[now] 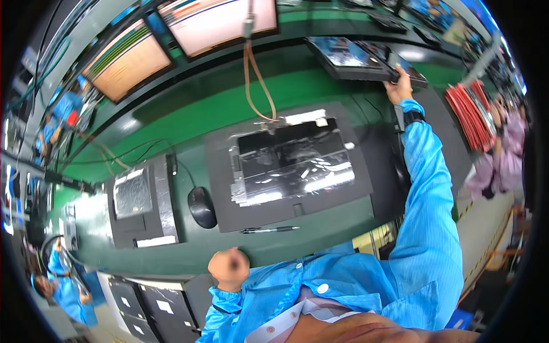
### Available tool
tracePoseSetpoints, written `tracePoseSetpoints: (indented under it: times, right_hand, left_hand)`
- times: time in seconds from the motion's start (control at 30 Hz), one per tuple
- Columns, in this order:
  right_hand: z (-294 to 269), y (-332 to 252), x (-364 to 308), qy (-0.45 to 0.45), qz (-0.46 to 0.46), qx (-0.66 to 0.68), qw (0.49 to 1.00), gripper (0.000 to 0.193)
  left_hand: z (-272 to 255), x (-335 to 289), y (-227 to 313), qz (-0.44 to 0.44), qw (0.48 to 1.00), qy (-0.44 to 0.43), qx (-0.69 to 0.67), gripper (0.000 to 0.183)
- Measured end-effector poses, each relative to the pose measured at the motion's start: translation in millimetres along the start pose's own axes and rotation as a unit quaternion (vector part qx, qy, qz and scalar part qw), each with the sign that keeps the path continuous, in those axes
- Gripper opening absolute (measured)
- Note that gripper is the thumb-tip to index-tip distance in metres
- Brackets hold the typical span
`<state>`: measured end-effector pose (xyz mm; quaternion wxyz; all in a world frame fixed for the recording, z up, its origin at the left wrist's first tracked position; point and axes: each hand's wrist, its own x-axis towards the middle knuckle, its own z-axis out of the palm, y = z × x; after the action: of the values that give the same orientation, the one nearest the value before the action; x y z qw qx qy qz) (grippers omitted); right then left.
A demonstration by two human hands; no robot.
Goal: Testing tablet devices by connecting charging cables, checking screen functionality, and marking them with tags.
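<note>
Right hand (pixel 400 88) clamping near corner of black tray (pixel 359 74) at one o'clock, probably sparing its glossy top. Left hand (pixel 230 266) forming fist at seven, nothing visible inside. Mid-counter (pixel 337 219), dark mat (pixel 220 186) apparently cushioning glossy black panel (pixel 297 160).

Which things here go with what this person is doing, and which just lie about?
Likely in use:
- black tray, at the right hand
- perhaps the dark panel in front

Seemingly lying about:
- pen
- mouse
- red stack
</note>
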<state>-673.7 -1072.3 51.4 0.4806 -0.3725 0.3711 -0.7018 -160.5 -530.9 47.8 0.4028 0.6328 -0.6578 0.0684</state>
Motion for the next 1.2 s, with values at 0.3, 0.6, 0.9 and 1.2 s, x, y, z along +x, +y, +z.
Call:
tracePoseSetpoints:
  times: [0.3,0.6,0.9,1.2]
  right_hand:
    - [-19,-131,-184,0.256,-0.085,0.218,0.938,0.022]
    - [-64,-140,-241,0.337,-0.092,0.246,0.904,0.033]
    - [-95,-181,-303,0.092,-0.347,-0.742,0.566,0.048]
    - [-189,-149,-298,0.090,-0.187,-0.896,0.392,0.061]
  left_hand:
    - [4,-7,0,0.036,0.999,0.018,-0.011,0.008]
    - [0,-8,-1,0.071,0.997,0.009,-0.018,0.007]
    - [-5,-12,-1,-0.040,0.997,0.022,-0.056,0.006]
    - [-17,-6,2,-0.047,0.995,0.029,-0.088,0.007]
